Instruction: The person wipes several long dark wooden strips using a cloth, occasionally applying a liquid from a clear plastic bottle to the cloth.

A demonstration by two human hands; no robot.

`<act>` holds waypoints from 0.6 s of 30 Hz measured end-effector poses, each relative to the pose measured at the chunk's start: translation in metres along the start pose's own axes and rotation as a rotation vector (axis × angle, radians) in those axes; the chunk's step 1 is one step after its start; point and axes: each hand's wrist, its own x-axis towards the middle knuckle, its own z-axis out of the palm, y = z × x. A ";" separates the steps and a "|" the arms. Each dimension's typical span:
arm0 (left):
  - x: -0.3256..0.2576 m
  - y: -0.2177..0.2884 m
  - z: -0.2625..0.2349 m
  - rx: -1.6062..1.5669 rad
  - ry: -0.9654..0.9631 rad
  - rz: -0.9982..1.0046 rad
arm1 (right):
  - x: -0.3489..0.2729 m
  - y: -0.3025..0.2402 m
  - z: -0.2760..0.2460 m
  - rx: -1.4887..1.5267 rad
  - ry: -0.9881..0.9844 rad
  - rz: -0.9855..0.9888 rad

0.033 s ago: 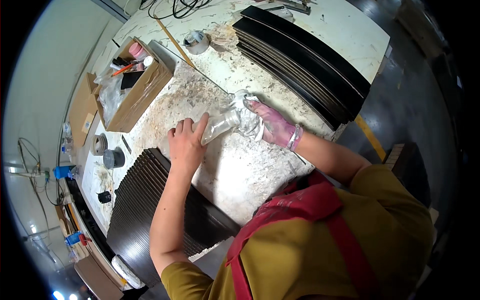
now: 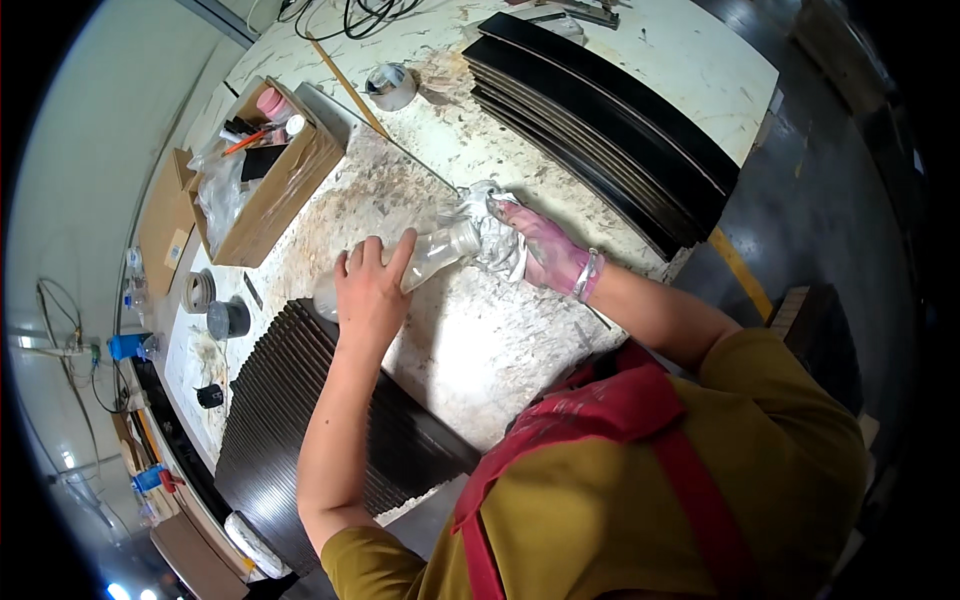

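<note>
Clear plastic bottle (image 2: 425,262) lying tipped on the speckled white worktable (image 2: 500,350), long axis running from 8 o'clock up to 2 o'clock. Bare left hand (image 2: 370,290) wrapped over its lower body, fingers closed round it. Mouth end pointing at 2 o'clock, touching the crumpled white cloth (image 2: 488,222) bunched in the stained-pink right hand (image 2: 545,255), fingers clenched on it

Bottle (image 2: 432,258) lay betw. left hand (image 2: 370,295) & right hand (image 2: 540,250), rag (image 2: 480,215) under right. Box (image 2: 270,185) sat far-left of left hand; strip stacks beyond right (image 2: 610,120) & near-left (image 2: 300,400).
</note>
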 end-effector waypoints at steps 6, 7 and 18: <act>-0.007 0.003 -0.037 0.240 0.075 0.169 | 0.003 0.010 -0.001 0.063 -0.118 0.006; -0.009 0.000 -0.042 0.276 0.053 0.171 | 0.006 0.013 -0.002 0.113 -0.085 0.030; -0.007 0.006 -0.090 0.495 0.007 0.209 | 0.021 0.006 -0.022 0.234 -0.072 0.076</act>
